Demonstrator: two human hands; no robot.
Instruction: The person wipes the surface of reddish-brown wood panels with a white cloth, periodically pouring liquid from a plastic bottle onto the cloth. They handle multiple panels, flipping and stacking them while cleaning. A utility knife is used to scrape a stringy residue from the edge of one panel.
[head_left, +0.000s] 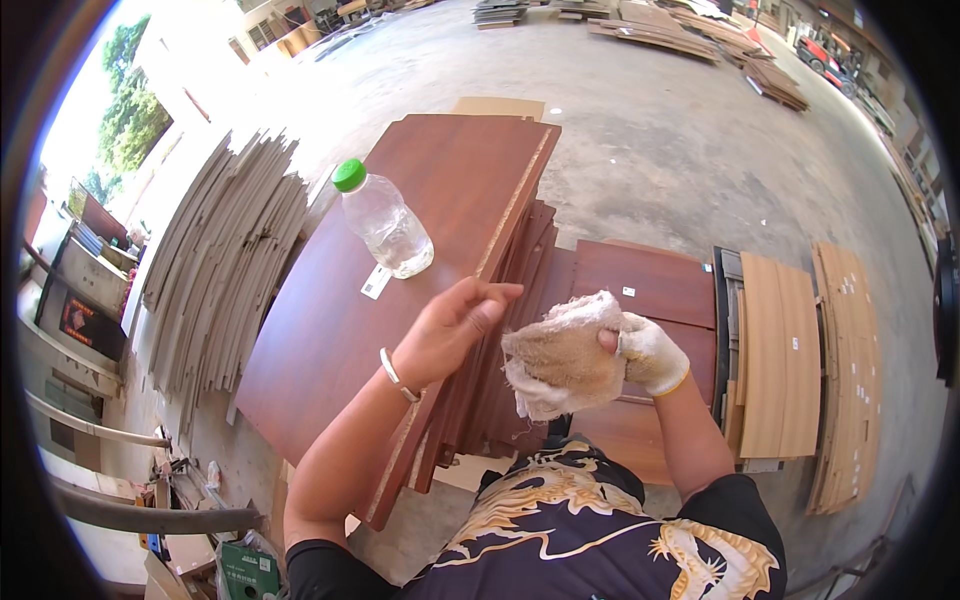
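Note:
My left hand (452, 332), bare with a pale bangle at the wrist, hovers over the right edge of a stack of reddish-brown panels (345, 310). Its fingers are curled in, the index finger reaching toward the right, and nothing shows in them. A worn, fuzzy off-white rag (565, 358) is gripped in my right hand (650, 355), which wears a whitish glove with the thumb tip bare. The rag hangs in front of my body, just apart from the left fingertips. On the top panel stands a clear plastic bottle (390, 228) with a green cap, beside a white label (376, 281).
Greyish strips (220, 270) are piled left of the stack. Right of me lie more reddish-brown panels (645, 280) and light wood-toned boards (780, 350). Further board piles (655, 30) and a red vehicle (825, 62) are at the far right. A green box (247, 572) sits at lower left.

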